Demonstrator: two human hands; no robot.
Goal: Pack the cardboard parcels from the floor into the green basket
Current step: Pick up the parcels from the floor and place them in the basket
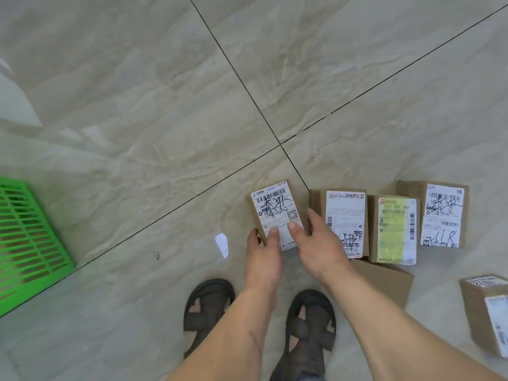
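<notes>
Pale marbled tiles with thin dark grout lines run across the whole floor [137, 92], glossy enough to throw back a soft glare, and the person stands on them in dark sandals [209, 306], bent over a small parcel [275, 207]. That box sits at the left end of a loose row, just beside a second parcel [345, 213], then one with a yellow label [395, 229] and a fourth [442, 215] behind it; a plain brown box [384, 279] and another labelled one [489, 312] lie nearer the feet. Both hands are on the small parcel: the left hand [264, 254] has its thumb pressed on the white label and fingers curled round the left edge, and the right hand [316, 243] pinches the right edge the same way (whether it has left the floor I cannot tell). It looks light and stiff, plain corrugated card with square corners, so a grip across the two long sides should hold; the label paper may be slick under a thumb. The basket [30, 232] waits well apart at the far left, only its slatted green corner in view. A scrap of white paper [222, 244] lies on the tiles between.
</notes>
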